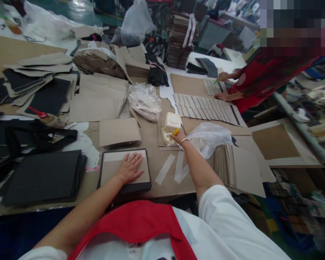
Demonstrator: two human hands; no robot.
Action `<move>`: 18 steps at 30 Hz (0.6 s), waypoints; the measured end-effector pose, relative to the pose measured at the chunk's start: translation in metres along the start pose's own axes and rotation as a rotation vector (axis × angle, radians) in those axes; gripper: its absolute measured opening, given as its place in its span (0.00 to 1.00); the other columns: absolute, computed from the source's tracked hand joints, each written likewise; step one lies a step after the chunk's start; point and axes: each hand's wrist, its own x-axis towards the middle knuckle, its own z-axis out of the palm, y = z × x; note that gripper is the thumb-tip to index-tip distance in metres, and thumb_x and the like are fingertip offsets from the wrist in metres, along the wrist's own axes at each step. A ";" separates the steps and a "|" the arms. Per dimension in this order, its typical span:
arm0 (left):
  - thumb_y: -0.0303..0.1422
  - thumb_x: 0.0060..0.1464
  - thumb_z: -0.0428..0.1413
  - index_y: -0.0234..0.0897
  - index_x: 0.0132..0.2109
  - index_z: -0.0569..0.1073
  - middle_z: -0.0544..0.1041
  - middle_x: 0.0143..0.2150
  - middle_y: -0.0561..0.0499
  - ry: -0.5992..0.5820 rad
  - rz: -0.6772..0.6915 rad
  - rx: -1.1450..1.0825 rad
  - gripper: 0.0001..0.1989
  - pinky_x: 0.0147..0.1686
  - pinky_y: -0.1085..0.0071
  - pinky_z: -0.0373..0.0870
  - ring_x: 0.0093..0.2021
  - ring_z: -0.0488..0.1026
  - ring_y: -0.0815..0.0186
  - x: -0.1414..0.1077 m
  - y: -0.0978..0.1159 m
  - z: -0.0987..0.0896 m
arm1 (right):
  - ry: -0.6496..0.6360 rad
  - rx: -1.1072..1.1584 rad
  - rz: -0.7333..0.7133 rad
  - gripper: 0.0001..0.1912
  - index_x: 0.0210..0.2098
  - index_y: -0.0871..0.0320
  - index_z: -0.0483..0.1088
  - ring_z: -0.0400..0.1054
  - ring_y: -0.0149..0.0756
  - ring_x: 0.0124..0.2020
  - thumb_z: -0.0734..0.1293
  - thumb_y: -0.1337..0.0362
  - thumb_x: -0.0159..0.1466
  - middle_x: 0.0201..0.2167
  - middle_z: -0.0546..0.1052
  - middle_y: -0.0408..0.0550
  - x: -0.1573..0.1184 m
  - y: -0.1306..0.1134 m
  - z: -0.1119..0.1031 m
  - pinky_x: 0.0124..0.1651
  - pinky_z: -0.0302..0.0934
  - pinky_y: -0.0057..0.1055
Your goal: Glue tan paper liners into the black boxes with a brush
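My left hand (131,168) lies flat with fingers spread on a grey-brown cardboard panel (109,172). A pale strip (115,156) runs along the panel's far edge. Beneath the panel is a black-edged, folder-like stack (137,187). Out in front, my right hand (179,137) is closed round a yellow-handled tool (174,133) at a cream plastic tub (172,122) with whitish smears. The tool's working end is hidden at the tub. Two pale strips, one of them a loose strip (164,169), lie on the table between my hands.
A cardboard stack (119,133) sits beyond my left hand, black panels (43,177) at left. Clear plastic bags (144,101) lie mid-table; another plastic bag (209,137) is by my right forearm. Across the table, a co-worker in red (271,76) handles a row of overlapping cards (206,108).
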 end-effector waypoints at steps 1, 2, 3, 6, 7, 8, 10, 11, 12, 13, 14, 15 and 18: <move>0.48 0.57 0.46 0.40 0.64 0.58 0.58 0.65 0.45 -0.013 -0.006 -0.006 0.31 0.64 0.52 0.35 0.66 0.50 0.57 0.000 0.001 -0.002 | -0.011 0.003 -0.011 0.13 0.35 0.64 0.73 0.71 0.41 0.38 0.69 0.60 0.56 0.34 0.77 0.55 -0.003 -0.002 -0.006 0.41 0.62 0.31; 0.48 0.57 0.46 0.39 0.64 0.58 0.57 0.66 0.45 -0.026 -0.011 -0.011 0.31 0.64 0.52 0.36 0.66 0.50 0.57 0.000 0.001 -0.004 | 0.000 -0.007 -0.026 0.16 0.39 0.65 0.72 0.71 0.42 0.39 0.70 0.61 0.54 0.36 0.77 0.56 -0.008 -0.004 -0.013 0.42 0.62 0.32; 0.48 0.57 0.46 0.39 0.64 0.57 0.57 0.66 0.45 -0.039 -0.016 -0.018 0.31 0.64 0.51 0.36 0.66 0.49 0.57 0.001 0.001 -0.005 | 0.034 -0.025 -0.043 0.19 0.42 0.66 0.70 0.70 0.42 0.39 0.71 0.61 0.54 0.38 0.76 0.58 -0.015 -0.006 -0.019 0.43 0.61 0.33; 0.45 0.58 0.45 0.40 0.63 0.59 0.58 0.65 0.46 -0.077 -0.049 -0.061 0.28 0.64 0.52 0.39 0.66 0.50 0.59 0.004 0.000 -0.012 | 0.192 -0.075 -0.101 0.22 0.49 0.69 0.66 0.69 0.45 0.43 0.66 0.62 0.59 0.41 0.75 0.63 -0.050 -0.017 -0.024 0.47 0.60 0.38; 0.43 0.59 0.44 0.39 0.62 0.60 0.59 0.65 0.47 -0.085 -0.073 -0.081 0.26 0.64 0.54 0.41 0.66 0.51 0.61 0.006 -0.001 -0.014 | 0.228 -0.069 -0.139 0.20 0.50 0.69 0.65 0.69 0.45 0.45 0.62 0.62 0.62 0.43 0.74 0.64 -0.066 -0.025 -0.017 0.49 0.59 0.39; 0.40 0.61 0.42 0.39 0.62 0.61 0.59 0.65 0.47 -0.080 -0.109 -0.095 0.24 0.64 0.56 0.43 0.66 0.52 0.62 0.007 -0.003 -0.016 | 0.239 -0.051 -0.187 0.19 0.51 0.67 0.65 0.67 0.44 0.48 0.58 0.62 0.65 0.45 0.73 0.63 -0.083 -0.036 -0.004 0.51 0.58 0.40; 0.36 0.62 0.39 0.37 0.62 0.60 0.59 0.65 0.46 -0.031 -0.210 -0.081 0.24 0.64 0.57 0.44 0.66 0.52 0.64 0.006 -0.008 -0.021 | 0.223 0.017 -0.415 0.19 0.52 0.63 0.64 0.64 0.39 0.53 0.52 0.62 0.68 0.51 0.71 0.59 -0.116 -0.062 0.036 0.56 0.55 0.36; 0.36 0.62 0.39 0.36 0.63 0.59 0.58 0.65 0.45 -0.003 -0.259 -0.054 0.24 0.64 0.56 0.43 0.66 0.51 0.63 0.003 -0.011 -0.023 | 0.187 0.038 -0.558 0.21 0.55 0.64 0.62 0.60 0.38 0.57 0.52 0.62 0.68 0.55 0.68 0.59 -0.130 -0.075 0.060 0.59 0.52 0.35; 0.37 0.61 0.39 0.36 0.63 0.58 0.56 0.66 0.44 0.014 -0.295 -0.020 0.25 0.64 0.53 0.40 0.66 0.50 0.61 -0.002 -0.015 -0.024 | 0.147 0.031 -0.653 0.23 0.58 0.65 0.59 0.55 0.39 0.61 0.54 0.60 0.67 0.59 0.64 0.59 -0.142 -0.086 0.084 0.62 0.49 0.36; 0.40 0.61 0.41 0.36 0.64 0.56 0.55 0.66 0.43 0.015 -0.316 0.013 0.27 0.64 0.50 0.37 0.67 0.48 0.59 -0.009 -0.019 -0.026 | 0.103 0.005 -0.705 0.26 0.59 0.65 0.58 0.50 0.41 0.64 0.57 0.57 0.66 0.62 0.59 0.59 -0.151 -0.094 0.105 0.64 0.46 0.39; 0.43 0.60 0.42 0.37 0.64 0.56 0.54 0.67 0.42 0.000 -0.326 0.035 0.28 0.63 0.48 0.35 0.67 0.47 0.57 -0.017 -0.025 -0.028 | 0.065 -0.020 -0.734 0.29 0.61 0.65 0.56 0.46 0.44 0.65 0.59 0.55 0.64 0.64 0.56 0.59 -0.157 -0.098 0.123 0.65 0.42 0.42; 0.45 0.59 0.44 0.37 0.64 0.55 0.53 0.67 0.42 -0.020 -0.335 0.043 0.30 0.63 0.46 0.33 0.67 0.46 0.56 -0.027 -0.031 -0.029 | 0.035 -0.036 -0.749 0.31 0.61 0.64 0.55 0.43 0.45 0.66 0.60 0.54 0.63 0.65 0.54 0.58 -0.161 -0.099 0.136 0.66 0.38 0.45; 0.48 0.55 0.48 0.35 0.65 0.54 0.50 0.68 0.39 0.024 -0.467 -0.028 0.35 0.63 0.45 0.32 0.68 0.42 0.53 -0.058 -0.052 -0.036 | 0.018 0.028 -0.676 0.36 0.63 0.63 0.53 0.38 0.47 0.68 0.63 0.53 0.60 0.66 0.50 0.57 -0.161 -0.083 0.149 0.67 0.34 0.48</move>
